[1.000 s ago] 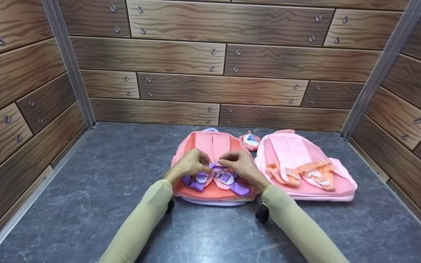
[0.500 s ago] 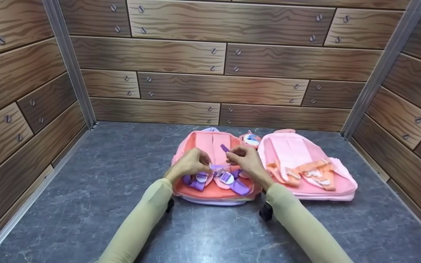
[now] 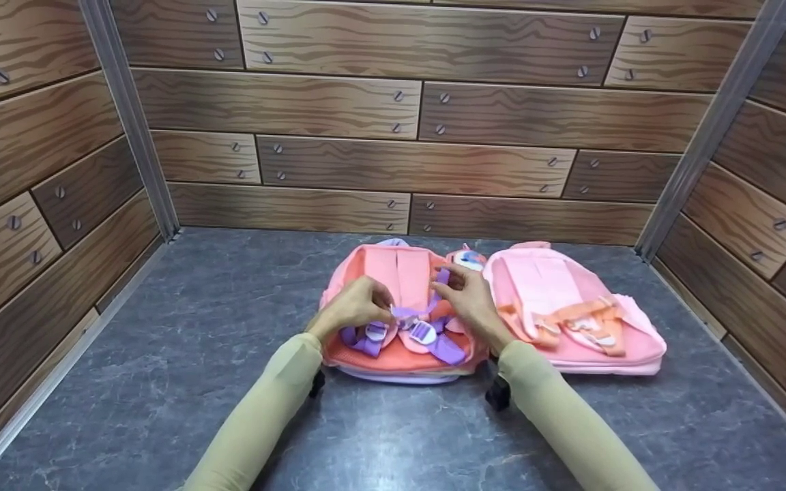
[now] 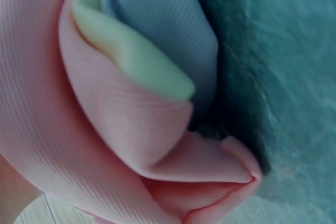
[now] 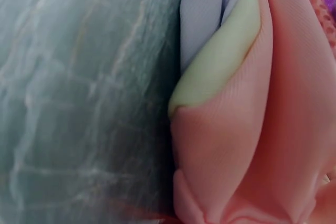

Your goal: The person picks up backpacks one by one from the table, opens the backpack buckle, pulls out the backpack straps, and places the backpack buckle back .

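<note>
A coral backpack [image 3: 396, 262] lies with its shoulder straps facing up. My right hand [image 3: 468, 296] pinches the loose end of a purple webbing strap [image 3: 443, 276], raised above the bag. The other part of that strap runs down toward my left hand [image 3: 355, 303], whose thumb and fingers pinch a small white piece at its end, mostly hidden by the fingers. Below the hands lie two white strap adjusters, the right one [image 3: 423, 333] threaded with purple webbing. Both wrist views show the bag's side, with pink fabric [image 4: 121, 103] and a pale green trim [image 5: 220, 72].
A light pink backpack [image 3: 543, 273] with orange straps [image 3: 584, 320] lies close on the right. Between the bags, at the back, sits a small round pouch [image 3: 468, 259]. Wood-patterned walls [image 3: 406, 157] enclose the dark marbled table [image 3: 250, 286].
My right hand has moved up and to the right, lifting the purple strap's loose end away from the left hand. The left hand stays in place.
</note>
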`<state>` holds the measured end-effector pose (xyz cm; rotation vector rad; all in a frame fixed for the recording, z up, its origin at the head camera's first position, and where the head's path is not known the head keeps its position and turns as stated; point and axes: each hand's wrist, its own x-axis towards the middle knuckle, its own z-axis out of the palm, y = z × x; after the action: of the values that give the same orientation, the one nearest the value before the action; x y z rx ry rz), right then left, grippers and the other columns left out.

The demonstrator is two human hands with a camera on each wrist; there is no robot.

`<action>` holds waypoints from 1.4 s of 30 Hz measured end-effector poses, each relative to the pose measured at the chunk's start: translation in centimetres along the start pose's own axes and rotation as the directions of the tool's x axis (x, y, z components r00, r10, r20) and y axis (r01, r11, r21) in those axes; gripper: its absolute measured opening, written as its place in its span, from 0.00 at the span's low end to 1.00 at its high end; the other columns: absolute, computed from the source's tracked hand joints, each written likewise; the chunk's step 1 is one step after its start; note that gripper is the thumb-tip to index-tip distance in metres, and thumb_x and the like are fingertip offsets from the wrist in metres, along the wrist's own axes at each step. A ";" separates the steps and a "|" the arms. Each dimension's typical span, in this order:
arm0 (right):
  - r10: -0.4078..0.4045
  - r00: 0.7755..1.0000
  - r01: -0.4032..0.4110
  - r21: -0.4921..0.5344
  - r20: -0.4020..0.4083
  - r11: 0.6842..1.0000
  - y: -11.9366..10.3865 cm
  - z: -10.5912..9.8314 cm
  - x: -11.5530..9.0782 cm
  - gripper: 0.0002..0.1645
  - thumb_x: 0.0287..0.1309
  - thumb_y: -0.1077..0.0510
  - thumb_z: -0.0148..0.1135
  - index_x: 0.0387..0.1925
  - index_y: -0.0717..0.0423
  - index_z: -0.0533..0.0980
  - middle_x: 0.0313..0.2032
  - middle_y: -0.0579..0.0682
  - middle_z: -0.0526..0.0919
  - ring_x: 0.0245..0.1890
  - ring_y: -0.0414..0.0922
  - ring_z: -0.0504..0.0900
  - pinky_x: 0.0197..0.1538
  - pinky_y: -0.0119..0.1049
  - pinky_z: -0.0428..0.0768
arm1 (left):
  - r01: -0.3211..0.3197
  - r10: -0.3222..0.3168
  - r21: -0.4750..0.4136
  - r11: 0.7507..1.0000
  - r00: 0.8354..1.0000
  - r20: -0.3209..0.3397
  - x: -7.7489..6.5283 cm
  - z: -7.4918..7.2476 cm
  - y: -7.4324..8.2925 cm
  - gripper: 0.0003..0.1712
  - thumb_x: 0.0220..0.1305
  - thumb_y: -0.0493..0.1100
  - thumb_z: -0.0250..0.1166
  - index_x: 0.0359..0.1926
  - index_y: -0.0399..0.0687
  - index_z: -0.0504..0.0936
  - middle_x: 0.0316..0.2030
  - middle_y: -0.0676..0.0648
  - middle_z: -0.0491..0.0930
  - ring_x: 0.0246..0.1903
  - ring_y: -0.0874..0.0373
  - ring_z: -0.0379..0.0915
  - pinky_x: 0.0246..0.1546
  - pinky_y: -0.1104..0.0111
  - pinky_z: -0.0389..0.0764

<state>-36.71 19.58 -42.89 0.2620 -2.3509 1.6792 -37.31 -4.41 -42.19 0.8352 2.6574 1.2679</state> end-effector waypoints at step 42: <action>-0.136 0.920 0.154 -0.019 0.368 0.988 0.1 1.5 -0.9 0.13 0.61 0.66 0.73 0.46 0.71 0.85 0.41 0.59 0.90 0.37 0.38 0.83 0.42 0.27 0.81 | -0.011 0.011 -0.033 0.999 1.000 0.017 0.0 0.0 0.0 0.09 0.54 0.35 0.78 0.38 0.38 0.90 0.29 0.52 0.87 0.30 0.65 0.78 0.33 0.75 0.77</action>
<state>-36.05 18.17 -43.75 0.7831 -2.5476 1.6143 -37.31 -4.43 -42.15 0.8534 2.6147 1.2975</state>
